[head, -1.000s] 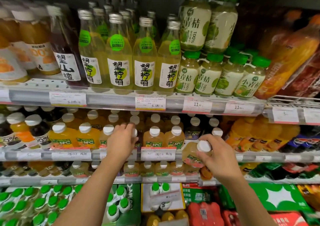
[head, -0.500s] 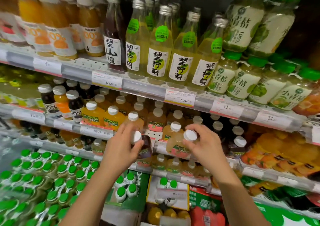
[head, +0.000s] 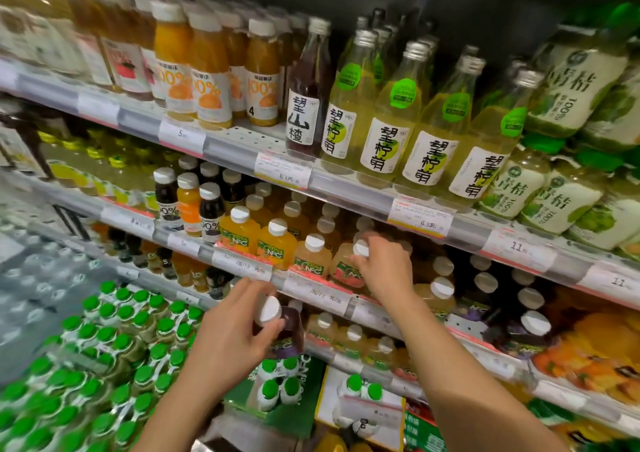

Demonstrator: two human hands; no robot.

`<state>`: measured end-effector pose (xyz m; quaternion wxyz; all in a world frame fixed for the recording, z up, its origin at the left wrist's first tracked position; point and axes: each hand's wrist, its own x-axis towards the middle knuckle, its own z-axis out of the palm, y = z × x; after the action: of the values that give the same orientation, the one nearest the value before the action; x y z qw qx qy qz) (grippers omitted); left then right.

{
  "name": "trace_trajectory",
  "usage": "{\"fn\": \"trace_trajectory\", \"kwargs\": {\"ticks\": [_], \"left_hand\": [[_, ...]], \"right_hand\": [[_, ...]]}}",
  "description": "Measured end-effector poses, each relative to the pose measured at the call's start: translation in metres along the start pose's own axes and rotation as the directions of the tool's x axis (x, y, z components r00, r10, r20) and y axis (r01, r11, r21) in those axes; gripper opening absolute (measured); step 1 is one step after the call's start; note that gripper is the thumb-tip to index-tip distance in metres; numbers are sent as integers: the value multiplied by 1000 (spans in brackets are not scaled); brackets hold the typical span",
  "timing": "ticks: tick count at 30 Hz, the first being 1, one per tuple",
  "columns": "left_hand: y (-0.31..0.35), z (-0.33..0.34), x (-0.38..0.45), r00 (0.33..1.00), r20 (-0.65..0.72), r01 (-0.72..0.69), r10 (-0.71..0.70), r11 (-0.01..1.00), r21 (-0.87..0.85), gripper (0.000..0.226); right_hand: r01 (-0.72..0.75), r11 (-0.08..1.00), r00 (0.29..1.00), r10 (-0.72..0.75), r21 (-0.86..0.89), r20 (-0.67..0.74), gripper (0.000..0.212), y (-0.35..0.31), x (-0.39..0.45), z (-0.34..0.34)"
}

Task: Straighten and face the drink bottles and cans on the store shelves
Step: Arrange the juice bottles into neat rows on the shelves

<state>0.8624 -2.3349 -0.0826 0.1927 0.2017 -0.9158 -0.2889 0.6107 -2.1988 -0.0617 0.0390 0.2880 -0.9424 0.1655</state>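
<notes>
the dark purple juice bottle (head: 284, 330) was off the shelf, held in front of the lower rail and tilted so its white cap (head: 268, 309) pointed toward the camera. the left hand (head: 232, 334) gripped it near the top, fingers and thumb curled round the neck and shoulder just under the cap. farther in and to the right, the pale peach bottle (head: 346, 268) stood at the front edge of the middle shelf, label out, next to the orange nfc bottles (head: 256, 237) on its left. the right hand (head: 384, 264) pinched its cap (head: 361, 249) from above with curled fingertips, the body of the bottle left free.

as a judgement, the step in hand was seating the peach bottle in line while the purple one waited for its own slot, probably among the dark bottles (head: 530, 313) to the right. to do it well, the right hand would want to turn the peach bottle by the cap only until its label squared with the price rail (head: 311, 289), then nudge it forward flush with its neighbours. the purple bottle was better brought upright before it went back, since a tilted base could catch the rail or knock the front row. a lower hold on the body would give more control than the neck. the frame was blurred at the left, so the labels there could not be read.
</notes>
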Motion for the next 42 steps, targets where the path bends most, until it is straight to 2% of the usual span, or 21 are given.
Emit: {"fn": "trace_trajectory", "kwargs": {"ticks": [4, 12, 15, 17, 19, 21, 23, 25, 28, 35, 39, 40, 42], "left_hand": [[-3, -3, -2, 1000, 6, 23, -23, 1000, -2, 38], [7, 0, 0, 999, 38, -13, 14, 1000, -9, 37], [14, 5, 3, 998, 54, -26, 26, 1000, 1, 40], [22, 9, 5, 998, 52, -33, 34, 999, -3, 43], [32, 15, 9, 997, 59, -46, 46, 999, 2, 48], [46, 23, 14, 995, 74, -70, 69, 997, 11, 52], [62, 32, 18, 989, 108, -100, 100, 995, -9, 53], [79, 42, 21, 980, 147, -134, 136, 991, -22, 55], [106, 57, 22, 965, 193, -171, 175, 985, -36, 59], [168, 89, 22, 891, 283, -339, 354, 935, -103, 66], [191, 98, 35, 822, 351, -437, 449, 892, -117, 49], [196, 97, 41, 813, 337, -466, 475, 877, -114, 45], [203, 92, 58, 823, 199, -529, 533, 845, -74, 39]], "right_hand": [[5, 996, 997, 2, -91, 80, 35, -4, 4, 10], [12, 992, 992, 5, -127, 128, 39, -2, 1, 15], [71, 997, 994, -70, -17, 79, 46, 6, -21, 6], [65, 989, 995, -75, 132, 68, 41, 12, -50, -2], [23, 942, 991, -67, 335, 120, 30, 18, -82, -10], [-43, 848, 969, -93, 528, 228, 28, 24, -112, -18], [-59, 810, 939, -153, 584, 307, 44, 29, -134, -24], [-55, 818, 930, -167, 573, 328, 64, 38, -147, -26], [-94, 827, 960, -72, 554, 270, 75, 57, -160, -31], [-60, 875, 991, -6, 481, 134, 61, 103, -179, -49], [-34, 903, 998, 11, 428, 57, 52, 129, -185, -65], [-36, 908, 999, 20, 417, 42, 50, 136, -186, -69], [-52, 913, 999, 47, 405, 23, 48, 151, -183, -75]]}}
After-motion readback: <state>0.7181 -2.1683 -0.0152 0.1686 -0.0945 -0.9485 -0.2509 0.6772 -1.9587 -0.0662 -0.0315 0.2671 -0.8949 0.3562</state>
